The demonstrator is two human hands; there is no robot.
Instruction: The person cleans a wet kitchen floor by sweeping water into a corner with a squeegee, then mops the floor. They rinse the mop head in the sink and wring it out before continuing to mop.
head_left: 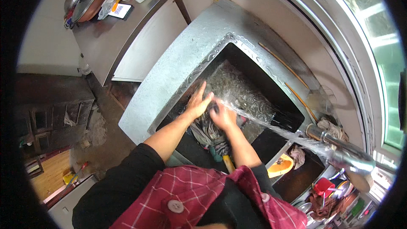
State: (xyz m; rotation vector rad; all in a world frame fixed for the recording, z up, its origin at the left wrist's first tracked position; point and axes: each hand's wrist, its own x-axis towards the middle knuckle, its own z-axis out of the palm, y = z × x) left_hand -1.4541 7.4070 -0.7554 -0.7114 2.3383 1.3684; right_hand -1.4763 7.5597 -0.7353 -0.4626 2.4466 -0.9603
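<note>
Both hands work a dark wet cloth (207,129) in the metal sink (186,59): left hand (197,101) pressing flat, fingers spread, right hand (223,116) clutching the cloth beneath the faucet's (339,146) stream; wringing likely needs both hands closing

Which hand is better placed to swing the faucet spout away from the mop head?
Right, probably. The right hand lies on the mop head nearest the faucet spout; the left hand presses on the far side.

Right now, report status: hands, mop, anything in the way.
Left hand flat on the mop head, right hand gripping it. Both over the sink, under the water jet from the tap. Nothing in the way.
</note>
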